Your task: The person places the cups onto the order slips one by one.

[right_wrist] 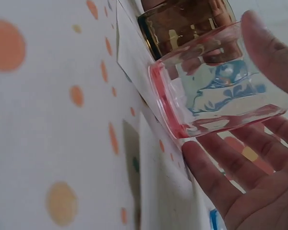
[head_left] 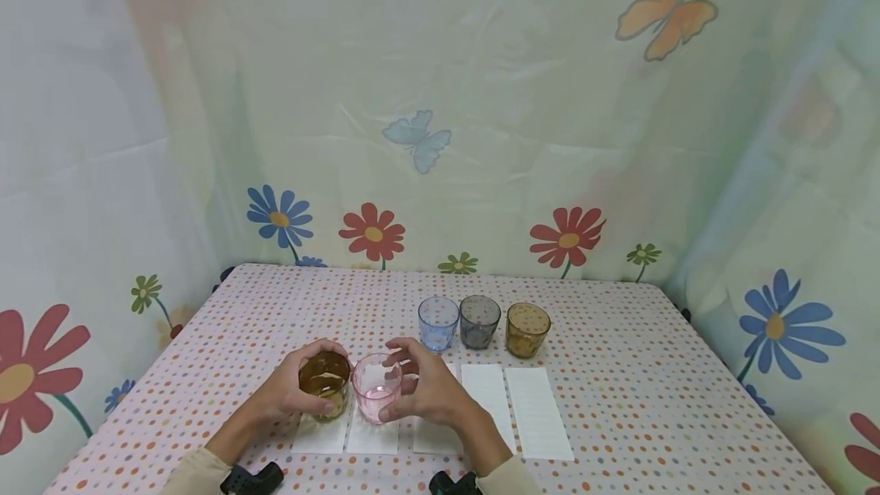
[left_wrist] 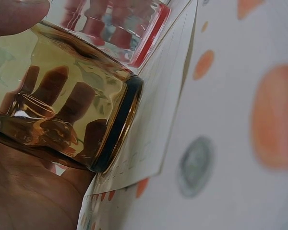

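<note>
Pink glass (head_left: 372,396) stands just right of the amber glass (head_left: 326,384) my left hand (head_left: 290,389) grips, my right hand (head_left: 435,389) spread wide around it.

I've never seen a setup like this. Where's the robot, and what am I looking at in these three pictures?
There's no robot here: a person works with two bare hands. The wide picture comes from a camera on the head, looking forward and down; the two close-ups come from cameras worn on the left and right wrists, so things look tipped over there.

On the spotted table, a blue glass, a grey glass and a yellow glass stand farther back. White strips lie in a row nearer the person.

The left hand holds an amber glass. The right hand has thumb and fingers around a pink glass; how firmly it grips, if at all, is hard to tell.
</note>
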Demonstrator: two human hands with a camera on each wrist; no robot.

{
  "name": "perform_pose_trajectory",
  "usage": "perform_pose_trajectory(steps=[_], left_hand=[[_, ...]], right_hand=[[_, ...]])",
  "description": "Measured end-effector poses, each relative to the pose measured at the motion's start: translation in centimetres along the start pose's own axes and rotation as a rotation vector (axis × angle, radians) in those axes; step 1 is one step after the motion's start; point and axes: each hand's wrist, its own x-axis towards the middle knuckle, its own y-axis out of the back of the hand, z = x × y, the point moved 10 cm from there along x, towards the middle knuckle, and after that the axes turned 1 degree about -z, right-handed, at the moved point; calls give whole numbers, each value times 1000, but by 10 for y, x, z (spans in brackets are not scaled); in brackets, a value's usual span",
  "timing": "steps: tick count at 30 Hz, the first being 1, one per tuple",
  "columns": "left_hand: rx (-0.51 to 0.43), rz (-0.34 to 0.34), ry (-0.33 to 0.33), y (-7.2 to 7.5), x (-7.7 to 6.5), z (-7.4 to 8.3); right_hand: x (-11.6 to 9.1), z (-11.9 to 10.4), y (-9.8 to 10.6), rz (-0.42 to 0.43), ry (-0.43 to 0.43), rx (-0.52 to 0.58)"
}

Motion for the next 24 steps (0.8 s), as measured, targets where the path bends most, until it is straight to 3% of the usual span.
perform_pose_trajectory(steps=[8,17,24], left_hand=[[5,24,42,1,-1,-4],[-2,24,43,1,-1,-5],[16,8,2,1,-1,-1]], right_hand=[[4,-11,5,-4,71,-107],[8,-15,11,30,107,-171],[6,-16,25,144,101,-213]])
